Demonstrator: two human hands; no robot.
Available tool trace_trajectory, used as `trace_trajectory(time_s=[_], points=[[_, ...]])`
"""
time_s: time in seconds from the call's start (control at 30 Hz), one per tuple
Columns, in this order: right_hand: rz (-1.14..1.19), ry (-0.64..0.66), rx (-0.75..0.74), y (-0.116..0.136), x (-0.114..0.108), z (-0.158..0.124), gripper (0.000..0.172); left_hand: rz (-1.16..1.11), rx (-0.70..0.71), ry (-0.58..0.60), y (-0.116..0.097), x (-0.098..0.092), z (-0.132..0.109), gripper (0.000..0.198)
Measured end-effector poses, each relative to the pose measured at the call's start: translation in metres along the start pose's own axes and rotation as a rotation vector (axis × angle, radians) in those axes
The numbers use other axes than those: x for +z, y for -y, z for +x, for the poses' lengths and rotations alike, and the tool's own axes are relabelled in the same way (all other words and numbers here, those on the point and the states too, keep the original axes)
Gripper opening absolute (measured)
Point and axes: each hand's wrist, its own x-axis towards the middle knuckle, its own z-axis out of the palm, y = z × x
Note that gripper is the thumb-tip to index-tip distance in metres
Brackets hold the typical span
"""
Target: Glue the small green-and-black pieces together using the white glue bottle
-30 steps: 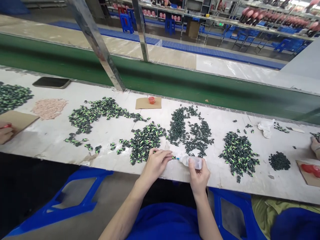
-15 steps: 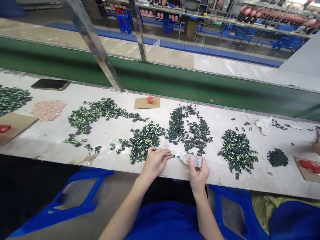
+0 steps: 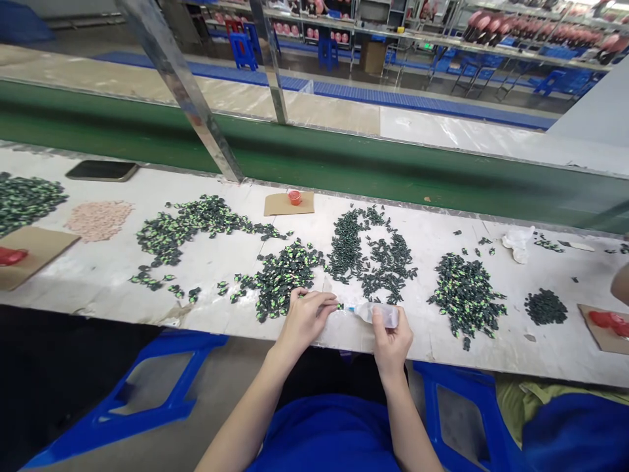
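Observation:
Near the table's front edge, my left hand [image 3: 308, 316] pinches a small dark green piece [image 3: 340, 306] between thumb and fingertips. My right hand [image 3: 393, 334] is wrapped round a translucent squeeze bottle [image 3: 381, 314], which lies tilted with its thin blue nozzle [image 3: 350, 309] pointing left, just short of the small piece. Beside my left hand spreads a pile of dark pieces with bright green marks [image 3: 287, 275]. Behind the bottle are loose plain dark green pieces [image 3: 390, 265] in a rough ring.
More green-marked pieces [image 3: 466, 298] and a small dark pile [image 3: 545, 307] lie to the right. A red cup [image 3: 294, 197] stands on cardboard [image 3: 275, 205] at the back. Leftward are pink pieces [image 3: 101, 219] and a phone [image 3: 102, 170]. A metal post [image 3: 196, 111] rises behind the table.
The bottle and my right hand have shifted very slightly right, so the nozzle sits a little farther from the small piece. My left hand stays in place.

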Motion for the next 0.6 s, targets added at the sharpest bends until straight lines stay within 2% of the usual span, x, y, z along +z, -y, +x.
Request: trace_trajectory(time_s=[0.13,0.2,0.33,0.47,0.6], points=[[0.181,-0.139,0.038,-0.004,-0.002,0.003,0.03,-0.006,-0.002,0.02,0.001,-0.001,-0.001,0.009],[0.226,-0.141,0.005,-0.005,-0.003,0.004,0.034,0.014,0.022,0.015,-0.001,-0.002,-0.001,0.01],[0.22,0.008,-0.097,0.001,0.004,0.004,0.037,0.105,0.097,-0.027,-0.005,0.0,-0.002,0.01],[0.059,0.134,-0.145,0.004,0.023,0.004,0.039,0.153,0.128,-0.055,-0.004,0.0,-0.005,0.013],[-0.077,0.19,-0.251,0.003,0.033,0.008,0.037,0.154,0.126,-0.112,0.006,-0.009,-0.013,0.014]])
